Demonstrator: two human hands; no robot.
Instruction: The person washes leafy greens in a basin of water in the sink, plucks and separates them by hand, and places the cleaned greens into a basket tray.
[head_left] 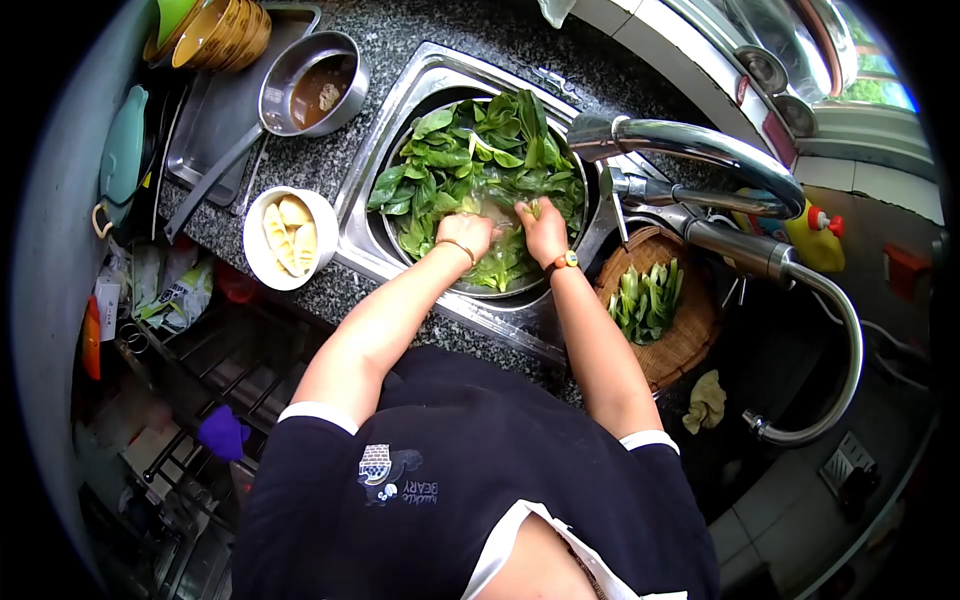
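Observation:
A round metal basin (392,232) full of leafy greens (430,165) in water sits in the steel sink. Both of my hands are down among the leaves at the basin's near side. My left hand (467,236), with a thin bracelet at the wrist, is closed on some greens, its fingertips partly hidden by water and leaves. Just to its right, my right hand (544,232) wears a beaded bracelet and is curled round greens, a pale green piece showing at its fingers. The water between the hands looks stirred and glossy.
A chrome faucet (710,150) arches over the sink's right side. More greens (648,300) lie in a woven basket (690,345) at right. Left on the granite counter stand a white bowl (322,215) of pale pieces and a saucepan (352,60) with brown liquid.

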